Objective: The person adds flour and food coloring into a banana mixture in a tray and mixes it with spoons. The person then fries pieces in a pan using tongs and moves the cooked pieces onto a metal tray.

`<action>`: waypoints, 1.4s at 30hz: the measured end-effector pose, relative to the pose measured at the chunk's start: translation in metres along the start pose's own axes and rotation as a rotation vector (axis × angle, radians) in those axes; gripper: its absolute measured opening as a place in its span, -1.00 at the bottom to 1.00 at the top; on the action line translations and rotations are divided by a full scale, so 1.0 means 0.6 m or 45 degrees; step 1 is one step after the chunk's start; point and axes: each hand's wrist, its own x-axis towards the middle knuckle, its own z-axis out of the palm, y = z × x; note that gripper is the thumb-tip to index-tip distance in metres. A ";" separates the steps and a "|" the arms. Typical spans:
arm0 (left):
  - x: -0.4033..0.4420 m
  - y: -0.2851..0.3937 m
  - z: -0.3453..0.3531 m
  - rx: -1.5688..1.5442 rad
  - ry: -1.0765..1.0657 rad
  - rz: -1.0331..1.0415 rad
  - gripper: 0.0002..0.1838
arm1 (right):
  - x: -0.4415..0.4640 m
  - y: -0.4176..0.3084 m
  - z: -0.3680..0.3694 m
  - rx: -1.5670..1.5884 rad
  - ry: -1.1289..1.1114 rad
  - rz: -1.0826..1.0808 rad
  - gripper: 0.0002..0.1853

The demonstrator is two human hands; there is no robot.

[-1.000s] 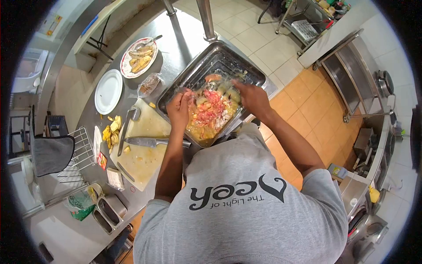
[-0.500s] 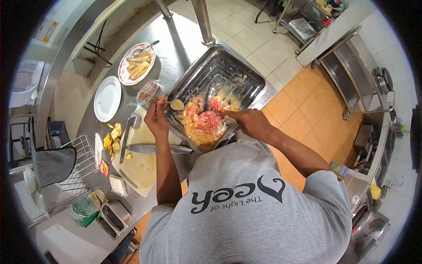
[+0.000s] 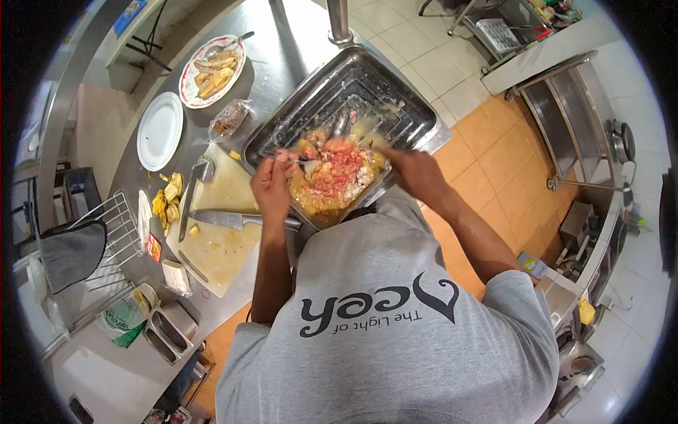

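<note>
A dark metal tray [image 3: 353, 78] lies tilted at the counter's edge, with a wet red and yellow food mixture [image 3: 335, 177] heaped in its near half. At the tray's left edge my left hand [image 3: 272, 185] is closed round the handle of a spoon [image 3: 308, 165], whose bowl is over the mixture. My right hand [image 3: 417, 173] is closed at the tray's right side. A blurred utensil reaches from it into the mixture; its kind cannot be made out.
Left of the tray, a cutting board [image 3: 229, 184] holds a knife [image 3: 219, 218] and another metal tool [image 3: 192, 194]. Beyond are yellow peels [image 3: 166, 201], a white plate [image 3: 159, 131], a plate of food [image 3: 212, 72], a plastic-wrapped item [image 3: 229, 120] and an upright metal post [image 3: 339, 21].
The spoon in my left hand has moved from over the tray's left edge in to the mixture. My right hand has shifted slightly, and the mixture is spread differently.
</note>
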 end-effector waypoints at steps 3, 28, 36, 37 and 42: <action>0.013 0.020 -0.014 -0.016 0.100 0.100 -0.82 | -0.024 -0.035 -0.016 0.045 -0.306 0.009 -0.47; 0.049 0.058 -0.021 0.147 -0.157 0.133 -0.81 | -0.045 -0.058 -0.014 0.266 -0.292 0.025 -0.68; 0.032 0.035 -0.072 0.328 -0.095 0.244 -0.76 | -0.038 -0.082 -0.011 0.370 -0.139 -0.171 -0.55; 0.026 0.030 -0.071 0.337 -0.104 0.205 -0.75 | -0.039 -0.084 -0.017 0.338 -0.148 -0.202 -0.54; 0.013 0.032 -0.057 0.426 -0.029 0.233 -0.76 | -0.045 -0.078 -0.063 0.127 -0.204 -0.288 -0.48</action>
